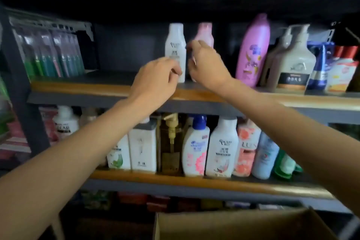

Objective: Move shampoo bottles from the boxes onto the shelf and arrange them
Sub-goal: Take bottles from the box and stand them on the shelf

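Observation:
A white shampoo bottle (176, 43) stands upright on the upper shelf (81, 88), with a pink bottle (205, 32) just to its right. My left hand (157, 79) reaches up from below, and its curled fingertips pinch the white bottle's lower front. The curled fingers of my right hand (207, 64) grip the pink bottle, hiding most of its body. The two hands are close together, and both are slightly blurred.
A tall purple bottle (253, 50), two pump bottles (292, 60) and refill pouches (331, 68) fill the shelf's right side. Toothbrush packs (48, 52) hang at the left. The lower shelf (175, 180) holds several bottles. An open cardboard box (233, 226) sits below.

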